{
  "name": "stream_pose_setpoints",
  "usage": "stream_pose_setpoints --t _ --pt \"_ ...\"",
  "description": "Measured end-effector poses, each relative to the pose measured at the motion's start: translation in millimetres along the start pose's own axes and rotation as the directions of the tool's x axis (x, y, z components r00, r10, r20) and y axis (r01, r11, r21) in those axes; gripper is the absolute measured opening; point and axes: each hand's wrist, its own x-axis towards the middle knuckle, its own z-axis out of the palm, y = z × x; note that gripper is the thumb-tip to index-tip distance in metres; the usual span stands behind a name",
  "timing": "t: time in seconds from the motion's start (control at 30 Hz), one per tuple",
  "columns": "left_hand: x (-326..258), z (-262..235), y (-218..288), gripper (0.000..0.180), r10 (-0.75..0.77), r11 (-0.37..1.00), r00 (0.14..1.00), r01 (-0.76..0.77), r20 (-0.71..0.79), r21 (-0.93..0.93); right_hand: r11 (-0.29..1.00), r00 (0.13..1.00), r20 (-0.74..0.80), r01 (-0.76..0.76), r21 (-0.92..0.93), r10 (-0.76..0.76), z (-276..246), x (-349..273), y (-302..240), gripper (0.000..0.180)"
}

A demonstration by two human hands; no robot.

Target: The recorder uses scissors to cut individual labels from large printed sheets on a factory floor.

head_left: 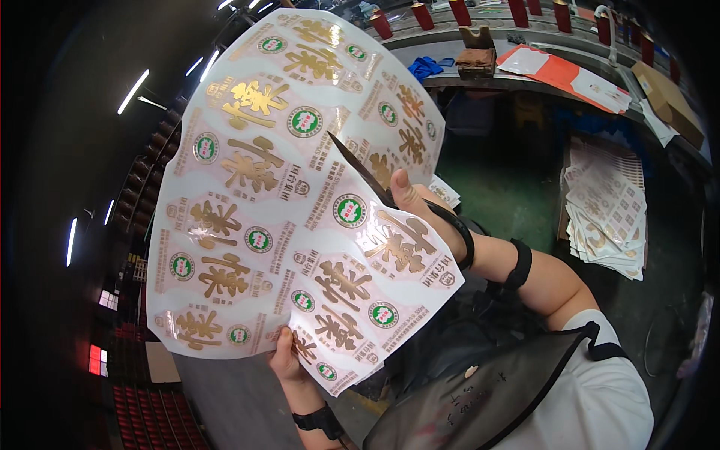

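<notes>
So the big glossy white printed sheet [285, 187], covered in rows of gold brush-style characters and round green seals, is held right up in front of the camera, and it looks like the cut is only partway through. There's a long slit running down from about the middle of the sheet toward its lower right, and a dark pair of scissors [360, 171] pokes up through that slit, blades pointing toward the middle of the sheet. The right hand [420, 206] sits behind the sheet's right side, closed around the scissor handles, thumb showing just above the flap. The left hand [286, 358] is at the sheet's bottom edge, fingers pinched on the paper to keep it taut. Judging by that, the lower right section has been partly freed but is attached at the top, and the whole left block of labels is uncut, so I'd say most of the trimming is left. Off to the right of the sheet, lower down, there's a messy stack of similar printed sheets [607, 217] on the floor; can't tell whether those are finished or waiting. Above the sheet's top right corner is a workbench [540, 88] with red cylinders [459, 11] lined up and an orange and white folder [559, 71].
</notes>
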Motion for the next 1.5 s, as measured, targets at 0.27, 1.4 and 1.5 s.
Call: stream_pose_setpoints --t 0.27,1.4,1.5 --pt "5 -4 8 0.042 -0.057 0.997 0.998 0.059 0.040 -0.057 0.953 0.978 -0.079 0.170 -0.252 -0.195 -14 -10 -1 0.084" --pt "39 -87 57 0.045 -0.350 0.889 0.910 0.248 0.221 0.385 0.758 0.764 0.285 -0.376 -0.533 0.579 -43 -88 -12 0.074" --pt "39 -82 58 0.044 -0.331 0.908 0.907 0.232 0.260 0.348 0.708 0.738 0.280 -0.358 -0.609 0.614 -42 -91 -16 0.077"
